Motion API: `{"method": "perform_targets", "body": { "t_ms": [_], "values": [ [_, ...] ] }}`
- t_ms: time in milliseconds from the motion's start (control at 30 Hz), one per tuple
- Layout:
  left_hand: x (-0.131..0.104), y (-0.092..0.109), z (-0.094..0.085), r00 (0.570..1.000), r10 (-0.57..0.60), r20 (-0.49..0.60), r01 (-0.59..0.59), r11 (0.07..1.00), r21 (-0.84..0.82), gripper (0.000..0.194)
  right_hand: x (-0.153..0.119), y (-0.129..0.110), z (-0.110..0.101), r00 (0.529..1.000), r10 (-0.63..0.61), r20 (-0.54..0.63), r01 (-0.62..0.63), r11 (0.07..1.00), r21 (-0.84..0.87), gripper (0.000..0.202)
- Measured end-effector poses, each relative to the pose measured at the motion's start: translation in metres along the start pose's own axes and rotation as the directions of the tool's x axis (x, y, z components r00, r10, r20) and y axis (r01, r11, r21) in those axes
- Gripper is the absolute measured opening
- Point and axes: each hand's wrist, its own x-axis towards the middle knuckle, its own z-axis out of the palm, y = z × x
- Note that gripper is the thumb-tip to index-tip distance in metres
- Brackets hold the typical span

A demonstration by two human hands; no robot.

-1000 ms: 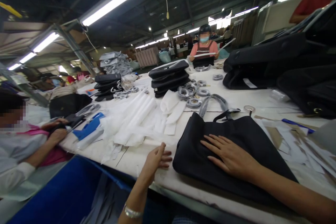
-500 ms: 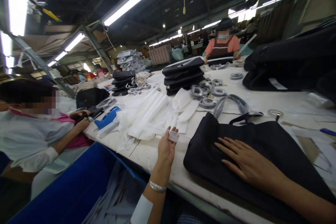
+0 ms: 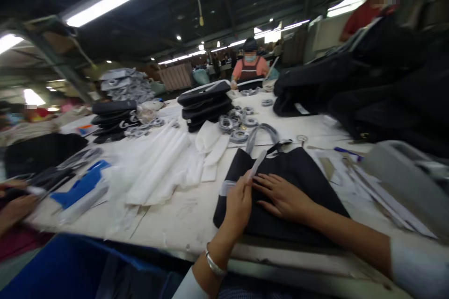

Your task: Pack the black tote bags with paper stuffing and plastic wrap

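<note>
A black bag (image 3: 305, 170) lies flat at the table's front edge, its strap wrapped in a grey translucent cover (image 3: 262, 127) reaching up behind it. My left hand (image 3: 238, 203) is over the bag's left part, fingers pinched on a thin whitish strip (image 3: 258, 162) that sticks up past the fingertips. Close beside it, my right hand (image 3: 286, 196) rests on the bag's face with fingers stretched out. Another pale translucent band (image 3: 228, 188) shows on the bag's left side, partly behind my left hand.
White sheets (image 3: 161, 163) spread left of the bag. Behind stand stacked black bags (image 3: 205, 107) and coiled grey-wrapped straps (image 3: 238, 136). A blue holder (image 3: 82, 182) and a co-worker's hands (image 3: 17, 205) are at left. Papers and a grey bin (image 3: 403, 177) lie right.
My left hand, with the strip, has moved from beside the bag onto it, next to my right hand. The view has turned right, and the bag sits squarer to the edge.
</note>
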Motion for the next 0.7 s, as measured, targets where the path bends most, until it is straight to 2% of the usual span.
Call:
{"method": "perform_targets", "body": {
  "t_ms": [67,167,233,267,300,333,400,433,467,500,600,700],
  "values": [
    [-0.004,-0.019,0.007,0.992,0.074,0.104,-0.095,0.970,0.224,0.031,-0.003,-0.007,-0.007,1.000,0.014,-0.008,-0.014,1.000,-0.005,0.055],
    [-0.002,-0.042,0.006,0.954,0.179,0.241,-0.276,0.837,0.473,0.041,-0.025,-0.024,-0.018,0.983,0.070,-0.170,-0.062,0.997,0.052,0.039],
    [-0.001,-0.051,0.003,0.922,0.237,0.307,-0.379,0.717,0.585,0.043,-0.056,-0.040,-0.026,0.916,0.200,-0.348,-0.157,0.977,0.146,0.034],
    [-0.001,-0.053,0.002,0.907,0.261,0.330,-0.417,0.661,0.623,0.044,-0.074,-0.047,-0.029,0.844,0.317,-0.433,-0.241,0.945,0.222,0.031],
    [-0.001,-0.055,0.002,0.895,0.282,0.347,-0.446,0.613,0.652,0.044,-0.093,-0.054,-0.032,0.741,0.461,-0.489,-0.340,0.885,0.319,0.027],
    [-0.002,-0.056,0.002,0.884,0.301,0.358,-0.468,0.572,0.674,0.044,-0.112,-0.059,-0.034,0.611,0.613,-0.501,-0.434,0.789,0.435,0.024],
    [-0.003,-0.058,0.002,0.870,0.329,0.367,-0.491,0.518,0.700,0.044,-0.143,-0.062,-0.036,0.344,0.854,-0.390,-0.522,0.519,0.677,0.029],
    [-0.003,-0.059,0.003,0.866,0.339,0.367,-0.497,0.501,0.709,0.043,-0.155,-0.060,-0.036,0.244,0.925,-0.290,-0.500,0.376,0.780,0.033],
    [-0.003,-0.060,0.003,0.862,0.346,0.369,-0.502,0.490,0.713,0.043,-0.163,-0.058,-0.036,0.191,0.965,-0.178,-0.437,0.246,0.865,0.037],
    [-0.003,-0.061,0.003,0.859,0.352,0.372,-0.507,0.482,0.714,0.043,-0.167,-0.054,-0.036,0.179,0.981,-0.071,-0.348,0.130,0.928,0.039],
    [-0.002,-0.063,0.003,0.849,0.366,0.381,-0.522,0.477,0.707,0.044,-0.168,-0.043,-0.038,0.246,0.956,0.158,-0.052,-0.150,0.987,0.033],
    [-0.001,-0.066,0.002,0.846,0.378,0.376,-0.527,0.489,0.696,0.043,-0.159,-0.033,-0.044,0.299,0.912,0.280,0.081,-0.316,0.945,0.021]
  ]
}}
